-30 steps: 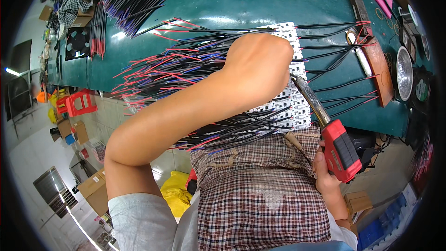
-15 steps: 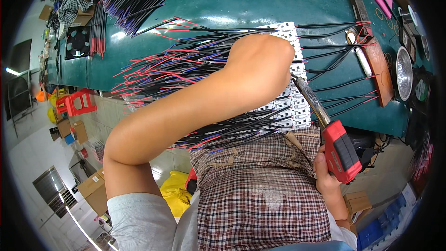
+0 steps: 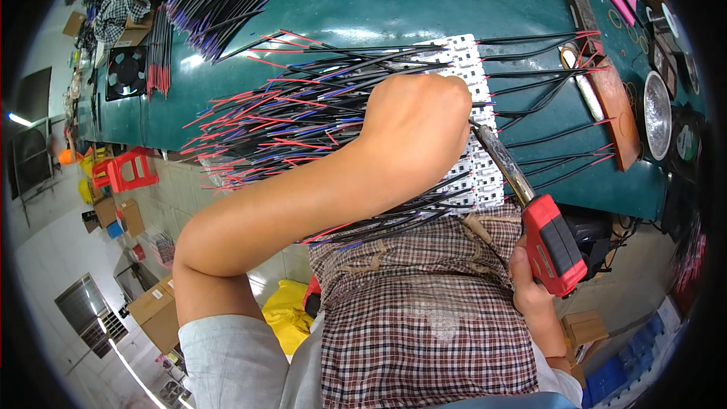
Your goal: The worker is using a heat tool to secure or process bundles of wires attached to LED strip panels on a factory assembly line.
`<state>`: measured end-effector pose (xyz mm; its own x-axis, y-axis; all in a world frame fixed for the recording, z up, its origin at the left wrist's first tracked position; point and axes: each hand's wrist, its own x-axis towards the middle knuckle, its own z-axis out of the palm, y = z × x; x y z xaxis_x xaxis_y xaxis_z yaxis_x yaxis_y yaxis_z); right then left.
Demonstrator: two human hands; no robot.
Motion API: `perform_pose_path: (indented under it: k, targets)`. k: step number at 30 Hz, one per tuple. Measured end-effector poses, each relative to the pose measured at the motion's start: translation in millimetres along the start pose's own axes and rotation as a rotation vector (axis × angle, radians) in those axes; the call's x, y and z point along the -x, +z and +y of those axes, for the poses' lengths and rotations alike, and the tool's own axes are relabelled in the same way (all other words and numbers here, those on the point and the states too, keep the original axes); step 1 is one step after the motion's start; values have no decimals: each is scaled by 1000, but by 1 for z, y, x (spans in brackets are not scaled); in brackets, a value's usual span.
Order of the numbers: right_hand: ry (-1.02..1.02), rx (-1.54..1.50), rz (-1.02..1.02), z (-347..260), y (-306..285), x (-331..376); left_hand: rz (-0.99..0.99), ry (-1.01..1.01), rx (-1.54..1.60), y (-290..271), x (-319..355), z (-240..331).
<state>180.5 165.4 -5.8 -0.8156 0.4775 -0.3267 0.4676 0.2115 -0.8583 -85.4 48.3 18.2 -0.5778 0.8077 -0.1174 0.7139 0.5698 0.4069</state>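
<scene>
My left hand (image 3: 420, 117) is closed above a panel of white connector boards (image 3: 488, 174), its back turned up; the curled fingers and whatever they hold are hidden beneath it. Many black wires (image 3: 303, 117) with red and blue ends fan out from under this hand to the left. My right hand (image 3: 532, 288) grips a red and black soldering gun (image 3: 556, 246) near the front edge of the bench. Its metal barrel slants up and left, the tip ending at the boards right beside my left hand. More black wires (image 3: 556, 140) run from the boards' right side.
A green bench (image 3: 409, 0) bears wire bundles (image 3: 216, 4) and a small black fan (image 3: 126, 72) at far left. On the right lie a wooden block (image 3: 615, 117), a whitish stick (image 3: 587, 91) and a round metal dish (image 3: 657, 115). A red stool (image 3: 129, 171) stands beyond the bench's left edge.
My left hand has shifted slightly toward me and left across the boards. The soldering gun has moved a little left, its tip still beside that hand.
</scene>
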Motion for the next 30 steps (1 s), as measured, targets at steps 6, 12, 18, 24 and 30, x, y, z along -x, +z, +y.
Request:
perform_pose_path:
  k: [6, 12, 18, 24, 30]
  targets:
    - [32, -22, -33, 1, -3, 7, 14, 13, -11, -1, -1, 2]
    - [31, -57, -28, 7, -2, 10, -3, 24, -39, -2, -2, 3]
    - [74, -92, -8, 7, -7, 12, 3, 31, -25, 1, -2, 1]
    - [-94, -97, 69, 15, -4, 12, -14, -70, 42, -2, 1, 8]
    - [-65, -278, 32, 3, -4, 15, 411, 230, -1, -2, 7, 3]
